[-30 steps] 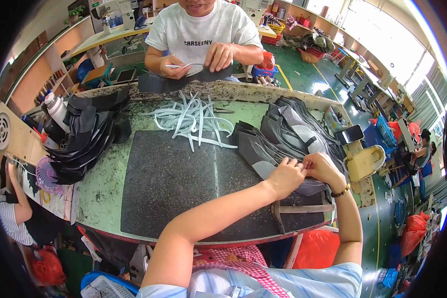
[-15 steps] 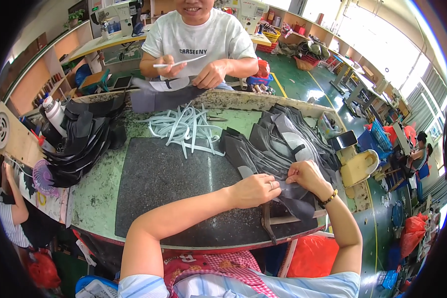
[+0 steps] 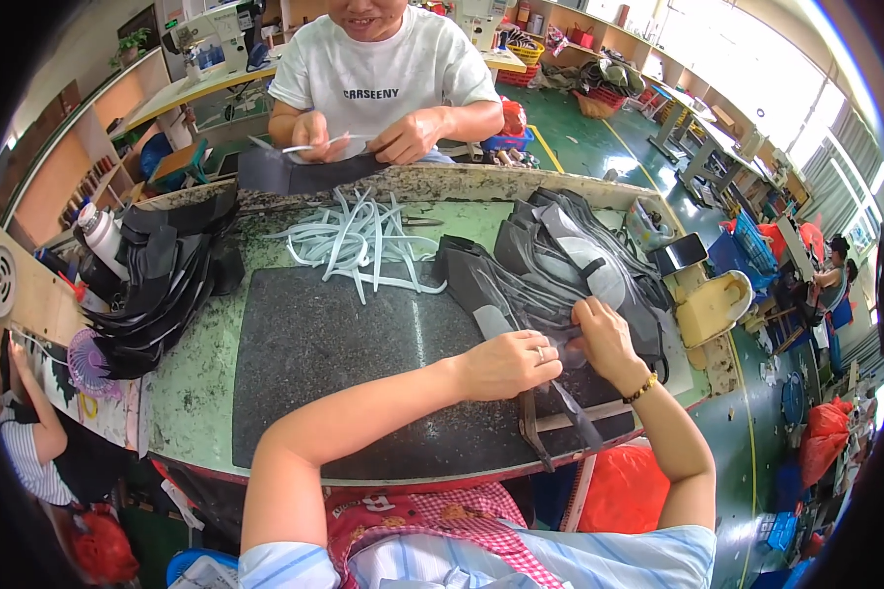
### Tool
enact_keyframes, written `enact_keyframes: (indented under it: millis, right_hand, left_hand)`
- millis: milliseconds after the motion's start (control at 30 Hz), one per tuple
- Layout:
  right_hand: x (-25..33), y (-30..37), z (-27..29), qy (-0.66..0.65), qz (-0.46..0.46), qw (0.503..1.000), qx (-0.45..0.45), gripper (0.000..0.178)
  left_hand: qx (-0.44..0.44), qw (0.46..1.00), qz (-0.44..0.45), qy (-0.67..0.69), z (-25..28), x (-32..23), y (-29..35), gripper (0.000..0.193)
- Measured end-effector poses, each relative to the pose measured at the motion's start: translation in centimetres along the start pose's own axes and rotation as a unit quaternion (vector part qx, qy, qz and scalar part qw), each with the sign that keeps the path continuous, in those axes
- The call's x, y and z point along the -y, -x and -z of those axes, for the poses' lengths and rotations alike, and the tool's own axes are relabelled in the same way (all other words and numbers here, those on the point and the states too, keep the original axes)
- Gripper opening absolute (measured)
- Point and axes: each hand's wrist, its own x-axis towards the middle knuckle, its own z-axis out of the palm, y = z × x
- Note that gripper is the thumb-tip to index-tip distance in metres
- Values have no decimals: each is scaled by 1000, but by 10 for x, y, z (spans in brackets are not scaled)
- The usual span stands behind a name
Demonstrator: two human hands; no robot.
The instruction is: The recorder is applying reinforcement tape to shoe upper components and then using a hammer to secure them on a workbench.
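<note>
1. We have the bench (image 3: 192,398) in front of us, its green top scuffed and stained; it fills the middle of the scene.
2. A co-worker (image 3: 388,83) in a white shirt sits at the far side; this person holds a dark panel (image 3: 304,177) above the far edge, with a white strip (image 3: 301,149) just over it.
3. We see a black mat (image 3: 344,363) lying flat on the near half of the bench, speckled, with a pale streak down it.
4. The right pile (image 3: 599,260) is a spread of black and grey pieces, beyond our hands; the left pile (image 3: 162,294) is black and stacked, with a white bottle (image 3: 103,239) just beside it on the left.
5. We find the strips (image 3: 359,240), white and tangled, at the mat's far edge, between the two piles.
6. Our left hand (image 3: 511,363) has its fingers closed narrow on the dark piece (image 3: 580,420); our right hand (image 3: 607,339), just beside it, pinches the same piece with curled fingers.
7. That piece is at the near side of the right pile; its narrow end hangs toward us, over a wooden bar (image 3: 557,420).
8. We see the phone (image 3: 680,253) to the right of that pile.
</note>
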Motion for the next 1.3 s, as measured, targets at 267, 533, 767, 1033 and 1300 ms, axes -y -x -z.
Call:
enact_keyframes:
  millis: [267,533,767,1033,1300]
  right_hand:
    - [5,-4,-3,37,-5,999,-19,45]
    - [12,-12,-5,91,-27,995,-8,47]
    - [12,-20,-11,98,-87,991,11,47]
    - [46,-23,30,101,-116,979,137,29]
    - [71,55,3,-174,27,958,228,37]
  left_hand:
    - [13,998,-35,49,113,-67,36,14]
    - [58,994,76,-44,194,-116,73,13]
    - [99,977,141,-123,248,-156,71,15]
    - [172,826,511,166,114,-105,167,22]
    - [139,809,540,187,105,-88,149,36]
